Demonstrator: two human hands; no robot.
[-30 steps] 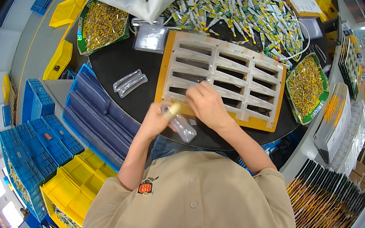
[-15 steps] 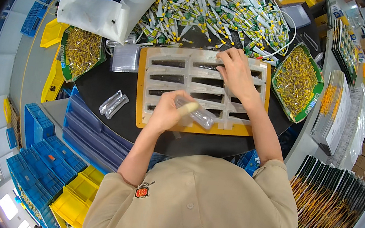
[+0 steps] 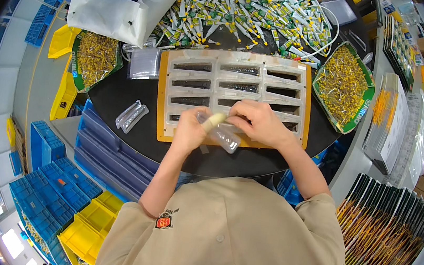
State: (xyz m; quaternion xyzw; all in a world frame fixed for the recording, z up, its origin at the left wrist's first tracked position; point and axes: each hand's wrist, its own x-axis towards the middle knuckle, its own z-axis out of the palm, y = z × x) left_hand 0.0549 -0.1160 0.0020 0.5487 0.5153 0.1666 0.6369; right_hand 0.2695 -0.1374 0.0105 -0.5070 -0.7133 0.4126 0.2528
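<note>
My left hand (image 3: 192, 130), a pale yellow cover on its thumb, grips a clear plastic blister shell (image 3: 228, 140) over the front of the tray. At the shell's upper end, the bent fingers of my right hand (image 3: 258, 123) are pinched together beside the left thumb. Whether one shell or a nested stack is held, I cannot tell. Beneath both hands lies a tray with an orange-yellow border (image 3: 161, 100) and several long white-framed slots with dark openings. Two clear shells (image 3: 132, 116) lie on the black table left of it.
A heap of small green-and-white tubes with yellow tips (image 3: 247, 15) covers the table's far side. Green-edged boxes of small yellow pieces stand at left (image 3: 95, 60) and right (image 3: 342, 87). Clear plastic sheets (image 3: 144, 64) lie at the tray's left. Blue crates (image 3: 66, 181) stand lower left.
My right hand has come down from the tray's far edge to the blister shell at my left hand. My left hand keeps hold of the shell, nearly in place.
</note>
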